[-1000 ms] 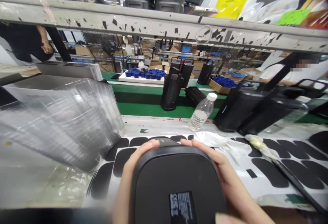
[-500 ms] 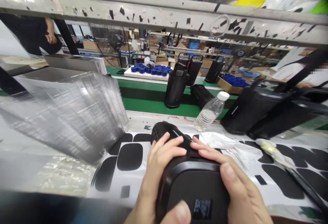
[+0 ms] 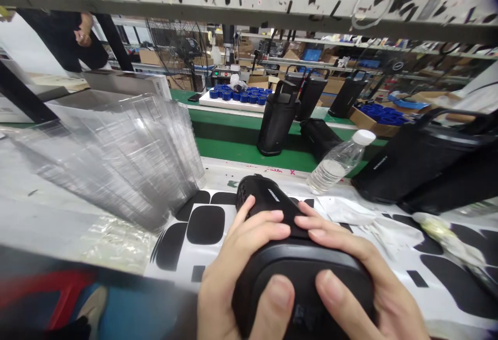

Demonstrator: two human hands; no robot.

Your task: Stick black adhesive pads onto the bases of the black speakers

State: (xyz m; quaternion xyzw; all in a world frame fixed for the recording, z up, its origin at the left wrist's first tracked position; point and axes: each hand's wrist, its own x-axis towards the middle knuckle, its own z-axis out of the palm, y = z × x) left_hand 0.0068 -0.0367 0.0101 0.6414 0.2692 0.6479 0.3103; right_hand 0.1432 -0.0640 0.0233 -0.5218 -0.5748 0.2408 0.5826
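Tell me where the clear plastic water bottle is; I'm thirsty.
In the head view, the clear plastic water bottle with a white cap leans right of centre at the bench's far edge, between the black speaker in both hands and the large black speakers at right.

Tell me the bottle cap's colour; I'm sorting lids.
White. The bottle cap shows best in the head view.

Left hand [image 3: 237,257] and right hand [image 3: 361,272] bare: no gloves, rings or watch; short plain nails; no sleeves visible.
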